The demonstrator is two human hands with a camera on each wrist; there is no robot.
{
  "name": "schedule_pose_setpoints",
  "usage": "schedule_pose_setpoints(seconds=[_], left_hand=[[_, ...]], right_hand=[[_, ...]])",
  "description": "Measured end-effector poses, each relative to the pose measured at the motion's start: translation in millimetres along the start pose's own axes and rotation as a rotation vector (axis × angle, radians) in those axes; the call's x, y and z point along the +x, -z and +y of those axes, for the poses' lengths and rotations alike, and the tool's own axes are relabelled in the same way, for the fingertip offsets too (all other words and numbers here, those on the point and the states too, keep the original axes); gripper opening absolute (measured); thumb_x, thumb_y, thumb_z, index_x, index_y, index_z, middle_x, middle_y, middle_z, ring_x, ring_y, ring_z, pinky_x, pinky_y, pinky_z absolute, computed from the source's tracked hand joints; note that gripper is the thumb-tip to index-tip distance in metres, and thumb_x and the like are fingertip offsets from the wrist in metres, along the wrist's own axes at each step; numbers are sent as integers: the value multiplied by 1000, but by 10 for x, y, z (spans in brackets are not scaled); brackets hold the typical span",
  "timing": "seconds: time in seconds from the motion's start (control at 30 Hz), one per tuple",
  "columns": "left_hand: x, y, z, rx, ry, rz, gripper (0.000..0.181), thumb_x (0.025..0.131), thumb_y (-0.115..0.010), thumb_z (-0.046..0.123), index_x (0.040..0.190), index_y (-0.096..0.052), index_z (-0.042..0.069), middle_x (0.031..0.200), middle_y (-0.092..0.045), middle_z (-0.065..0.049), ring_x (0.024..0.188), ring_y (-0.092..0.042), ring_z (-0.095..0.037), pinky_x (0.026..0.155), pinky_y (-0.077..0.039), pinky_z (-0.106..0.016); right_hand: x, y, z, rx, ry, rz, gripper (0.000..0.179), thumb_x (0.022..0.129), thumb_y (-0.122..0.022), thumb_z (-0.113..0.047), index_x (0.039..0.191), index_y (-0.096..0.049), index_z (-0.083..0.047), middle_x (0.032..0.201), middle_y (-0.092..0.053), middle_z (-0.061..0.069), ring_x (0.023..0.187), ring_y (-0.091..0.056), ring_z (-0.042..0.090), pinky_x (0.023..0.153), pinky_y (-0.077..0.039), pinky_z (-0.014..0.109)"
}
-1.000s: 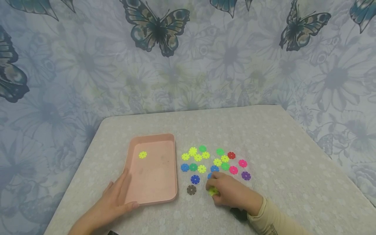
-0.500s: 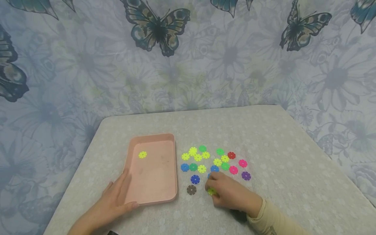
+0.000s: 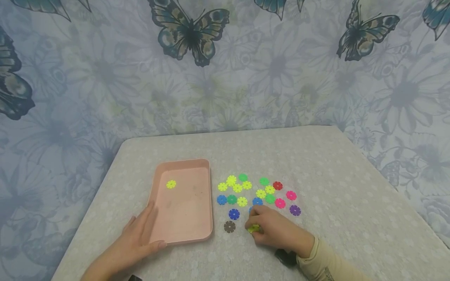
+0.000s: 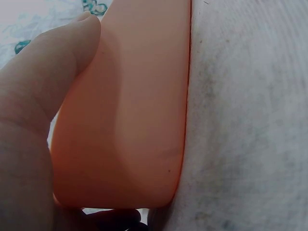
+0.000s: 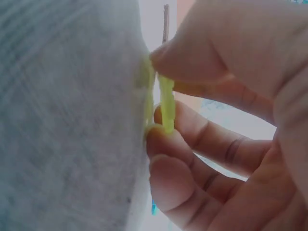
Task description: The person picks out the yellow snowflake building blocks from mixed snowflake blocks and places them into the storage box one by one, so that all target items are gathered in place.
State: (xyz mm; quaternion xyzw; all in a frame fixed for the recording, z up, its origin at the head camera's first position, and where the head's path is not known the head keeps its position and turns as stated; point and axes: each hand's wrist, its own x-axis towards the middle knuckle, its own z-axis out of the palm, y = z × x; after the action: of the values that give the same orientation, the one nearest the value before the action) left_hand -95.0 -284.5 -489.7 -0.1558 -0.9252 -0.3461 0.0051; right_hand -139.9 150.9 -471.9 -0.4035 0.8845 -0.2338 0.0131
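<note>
In the head view, a pink rectangular tray (image 3: pixel 183 218) stands on the table with one yellow notched disc (image 3: pixel 171 184) inside. My left hand (image 3: pixel 140 234) holds its near left corner, fingers along the side and thumb at the near edge. The left wrist view shows the thumb (image 4: pixel 72 53) against the tray wall (image 4: pixel 149 120). Right of the tray, my right hand (image 3: pixel 272 228) pinches a yellow notched disc (image 5: pixel 167 103) just above the tablecloth. Another yellowish shape (image 5: pixel 147 91) lies behind it, blurred. The hand partly hides a blue disc.
Several notched discs lie spread right of the tray, among them a brown disc (image 3: pixel 229 226), a dark blue disc (image 3: pixel 234 214), a red disc (image 3: pixel 277 185) and a purple disc (image 3: pixel 295 210). A patterned wall (image 3: pixel 225 86) rises behind the table (image 3: pixel 334 175).
My right hand stays almost in place over the yellow disc, its fingertips shifting very slightly left. The left hand and the tray hold still; the head view drifts a little.
</note>
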Motion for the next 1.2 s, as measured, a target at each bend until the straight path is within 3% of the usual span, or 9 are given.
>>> schedule_pose_setpoints(seconds=[0.17,0.33,0.6,0.73,0.87,0.93,1.07,1.2], left_hand=[[-10,19,-5,-1,25,-15,114,85,-82,45,167,-8,15,169,-23,-23,148,-28,-54,128,5,-55],[-2,17,3,-1,22,-8,114,85,-82,44,167,-9,14,169,-22,-21,148,-27,-54,127,2,-59],[-15,39,30,-19,42,-21,115,86,-81,46,167,-6,15,171,-18,-20,150,-24,-54,127,4,-60],[-45,48,10,1,38,-16,114,87,-80,46,167,-6,13,170,-20,-20,149,-26,-53,128,4,-57],[-46,62,7,7,61,-24,115,87,-79,48,167,-6,13,170,-19,-20,149,-26,-54,127,3,-60],[-26,69,12,4,68,-33,115,87,-79,50,167,-5,12,170,-18,-21,150,-24,-54,125,2,-64],[18,73,15,-5,74,-45,114,88,-78,52,167,-5,13,170,-19,-20,151,-24,-51,124,1,-67],[21,50,17,-19,24,-24,113,87,-80,47,167,-7,12,170,-22,-19,150,-28,-49,121,-2,-71]], right_hand=[[13,-9,-13,-43,30,-9,20,80,-76,-5,96,-79,-17,89,-54,-8,80,-44,4,69,-44,15],[62,50,-61,-26,-25,-44,24,80,-76,-5,102,-81,-15,94,-60,-7,83,-51,5,72,-49,18],[337,352,-178,-14,-29,-24,27,84,-75,-5,110,-80,-8,100,-62,-3,86,-56,8,72,-52,19],[748,569,-310,42,6,70,26,87,-75,-8,113,-78,-9,104,-65,-1,84,-59,13,68,-53,21],[1310,572,-476,136,12,131,26,91,-72,-11,117,-77,-10,108,-68,2,87,-62,16,69,-54,24],[1597,489,-560,185,-32,121,27,94,-71,-15,120,-76,-11,111,-70,2,95,-64,17,75,-55,23],[2094,226,-715,386,-180,70,29,96,-72,-23,123,-76,-15,117,-74,-1,102,-66,13,82,-56,24],[2413,-141,-793,562,-304,47,26,94,-75,-27,119,-77,-18,111,-75,-7,99,-67,6,82,-56,24]])
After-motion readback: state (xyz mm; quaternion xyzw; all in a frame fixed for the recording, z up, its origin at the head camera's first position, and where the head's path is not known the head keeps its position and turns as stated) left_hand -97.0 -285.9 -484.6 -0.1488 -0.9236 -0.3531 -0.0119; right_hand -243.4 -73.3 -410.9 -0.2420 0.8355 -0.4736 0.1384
